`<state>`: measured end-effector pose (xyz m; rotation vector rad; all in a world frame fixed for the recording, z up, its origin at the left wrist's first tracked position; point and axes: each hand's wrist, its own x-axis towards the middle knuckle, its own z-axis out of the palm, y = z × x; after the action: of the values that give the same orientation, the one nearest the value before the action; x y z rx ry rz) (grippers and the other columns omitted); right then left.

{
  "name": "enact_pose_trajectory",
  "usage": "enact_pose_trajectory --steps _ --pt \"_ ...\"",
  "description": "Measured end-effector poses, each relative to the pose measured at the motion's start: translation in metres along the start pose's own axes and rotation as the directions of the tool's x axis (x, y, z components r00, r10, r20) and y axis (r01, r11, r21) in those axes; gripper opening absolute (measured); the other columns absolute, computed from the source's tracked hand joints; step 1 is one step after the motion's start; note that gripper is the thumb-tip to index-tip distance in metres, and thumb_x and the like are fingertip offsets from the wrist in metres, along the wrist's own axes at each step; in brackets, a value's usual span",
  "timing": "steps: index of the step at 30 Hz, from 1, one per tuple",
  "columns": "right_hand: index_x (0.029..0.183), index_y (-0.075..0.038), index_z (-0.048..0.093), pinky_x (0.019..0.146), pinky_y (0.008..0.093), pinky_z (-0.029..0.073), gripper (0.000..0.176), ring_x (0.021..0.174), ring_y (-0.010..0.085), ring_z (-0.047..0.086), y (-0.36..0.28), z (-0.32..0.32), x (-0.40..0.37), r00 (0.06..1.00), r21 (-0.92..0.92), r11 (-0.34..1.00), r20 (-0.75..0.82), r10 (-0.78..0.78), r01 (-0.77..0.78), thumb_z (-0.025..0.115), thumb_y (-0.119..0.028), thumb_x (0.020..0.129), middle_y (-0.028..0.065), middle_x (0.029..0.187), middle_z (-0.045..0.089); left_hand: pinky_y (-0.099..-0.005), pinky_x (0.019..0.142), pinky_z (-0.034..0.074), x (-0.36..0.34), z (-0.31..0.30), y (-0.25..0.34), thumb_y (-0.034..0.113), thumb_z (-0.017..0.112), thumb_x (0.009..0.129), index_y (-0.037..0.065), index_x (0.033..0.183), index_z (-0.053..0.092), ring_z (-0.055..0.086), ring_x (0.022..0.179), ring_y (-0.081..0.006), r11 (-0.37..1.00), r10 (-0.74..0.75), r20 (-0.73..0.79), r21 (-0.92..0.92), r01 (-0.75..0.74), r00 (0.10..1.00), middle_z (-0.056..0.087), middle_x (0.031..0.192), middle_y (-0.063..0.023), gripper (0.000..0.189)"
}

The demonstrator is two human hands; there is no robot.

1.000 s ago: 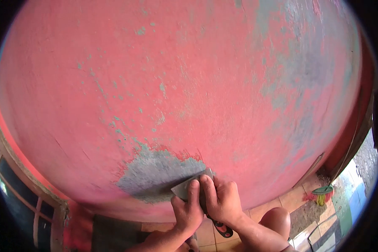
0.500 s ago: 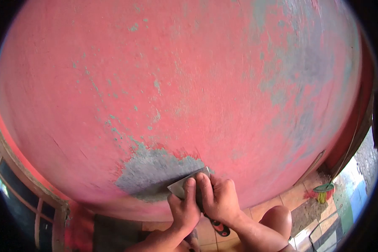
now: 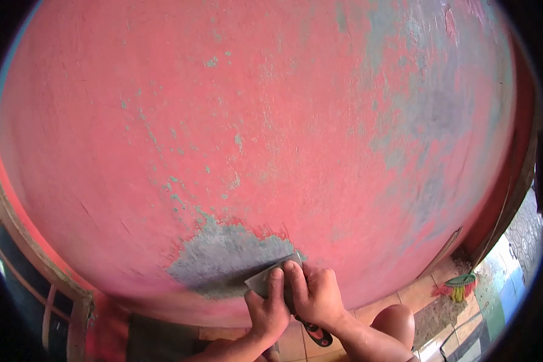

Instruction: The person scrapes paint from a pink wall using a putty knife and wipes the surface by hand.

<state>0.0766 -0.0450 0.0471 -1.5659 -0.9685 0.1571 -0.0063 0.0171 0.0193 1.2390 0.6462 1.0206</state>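
A broad metal scraper [image 3: 260, 281] lies with its blade against the lower part of a pink painted wall [image 3: 271, 133]. Both hands grip it from below. My left hand [image 3: 267, 312] is closed on its left side, thumb pressed along the blade. My right hand [image 3: 315, 295] wraps the other side, its thumb also pushed up on the metal. Below the hands, the black and red end of the handle sticks out. Directly above and left of the blade is a bare grey patch [image 3: 223, 250] with a ragged paint edge.
Grey-green worn areas [image 3: 434, 120] mark the wall's right side. A broom with green, red and yellow bristles [image 3: 460, 286] rests on the tiled floor [image 3: 398, 308] at right. A framed window [image 3: 27, 259] is at lower left. My bent knee [image 3: 395, 326] shows beside my right forearm.
The view has tilted slightly, so wall and hands appear a little lower. Relative to the grey patch, the scraper has shifted only slightly, and both hands keep their grip.
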Motion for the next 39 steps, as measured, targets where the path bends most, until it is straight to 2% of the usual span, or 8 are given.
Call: enact_pose_trajectory --steps 8,17,21,25,28,31,37,39 --pt "0.086 0.002 0.068 0.051 0.0465 0.047 0.033 0.060 0.0465 0.060 0.011 0.005 -0.002 0.999 0.060 0.997 0.010 0.042 -0.042 0.057 -0.025 0.102 0.0252 0.065 0.059 -0.0300 0.063 0.053 0.002 -0.003 -0.004 0.032 0.062 0.103 -0.004 0.094 0.070 0.068 0.079 -0.0133 0.999 0.049 0.038 -0.006 -0.049 0.998 0.072 0.091 -0.0056 0.038" --pt "0.088 0.000 0.068 0.054 0.0461 0.048 0.030 0.062 0.0458 0.061 0.010 0.005 -0.002 0.999 0.070 0.997 0.006 0.043 -0.043 0.057 -0.024 0.102 0.0254 0.069 0.061 -0.0283 0.061 0.051 0.006 0.000 -0.003 0.032 0.062 0.103 -0.003 0.092 0.070 0.065 0.073 -0.0112 0.995 0.102 0.016 0.006 -0.102 0.995 0.070 0.081 -0.0034 0.037" --pt "0.085 0.001 0.067 0.052 0.0462 0.047 0.033 0.061 0.0468 0.060 0.003 0.007 -0.001 0.998 0.089 0.995 -0.027 0.056 -0.053 0.057 -0.026 0.102 0.0261 0.067 0.059 -0.0299 0.073 0.053 0.007 -0.009 -0.003 0.039 0.062 0.103 -0.004 0.104 0.066 0.065 0.089 -0.0133 0.999 -0.045 0.049 0.018 0.045 0.998 0.069 0.103 -0.0068 0.043" --pt "0.079 0.003 0.064 0.050 0.0463 0.046 0.038 0.057 0.0466 0.059 0.011 0.007 -0.005 0.997 0.047 0.997 -0.023 0.068 -0.067 0.057 -0.026 0.102 0.0261 0.061 0.056 -0.0293 0.064 0.052 0.006 -0.004 -0.011 0.034 0.062 0.103 -0.003 0.095 0.069 0.065 0.075 -0.0121 0.998 0.059 0.014 0.017 -0.060 0.998 0.071 0.086 -0.0047 0.039" --pt "0.079 0.002 0.065 0.051 0.0462 0.046 0.038 0.057 0.0462 0.059 0.006 0.007 -0.001 0.998 0.019 0.999 -0.041 0.040 -0.039 0.057 -0.026 0.102 0.0257 0.062 0.057 -0.0296 0.065 0.052 0.009 -0.006 -0.003 0.033 0.061 0.104 -0.003 0.095 0.069 0.065 0.078 -0.0123 0.999 -0.045 0.027 -0.016 0.045 0.999 0.070 0.087 -0.0045 0.037" --pt "0.080 0.002 0.066 0.051 0.0460 0.047 0.037 0.058 0.0462 0.060 0.004 0.007 0.000 0.998 0.047 0.997 -0.028 0.062 -0.061 0.057 -0.026 0.102 0.0256 0.062 0.058 -0.0296 0.073 0.052 0.011 -0.013 -0.003 0.039 0.061 0.103 -0.001 0.102 0.067 0.065 0.090 -0.0132 0.999 -0.006 0.103 0.039 0.002 0.995 0.069 0.101 -0.0059 0.040" --pt "0.084 0.002 0.067 0.052 0.0460 0.046 0.034 0.058 0.0463 0.059 0.011 0.007 -0.004 0.999 0.076 0.996 -0.018 0.051 -0.050 0.056 -0.025 0.103 0.0258 0.064 0.058 -0.0292 0.064 0.052 0.005 -0.005 -0.005 0.032 0.062 0.103 -0.004 0.096 0.070 0.067 0.077 -0.0125 0.994 0.080 0.015 0.076 -0.081 0.997 0.071 0.087 -0.0044 0.037" --pt "0.085 0.002 0.067 0.052 0.0459 0.046 0.034 0.059 0.0462 0.060 0.006 0.004 0.000 0.999 0.045 0.998 -0.008 0.033 -0.033 0.056 -0.025 0.103 0.0260 0.066 0.059 -0.0286 0.071 0.052 0.008 -0.008 0.004 0.036 0.062 0.103 -0.003 0.101 0.069 0.065 0.085 -0.0121 0.997 0.001 0.069 0.078 -0.007 0.998 0.070 0.096 -0.0045 0.039"
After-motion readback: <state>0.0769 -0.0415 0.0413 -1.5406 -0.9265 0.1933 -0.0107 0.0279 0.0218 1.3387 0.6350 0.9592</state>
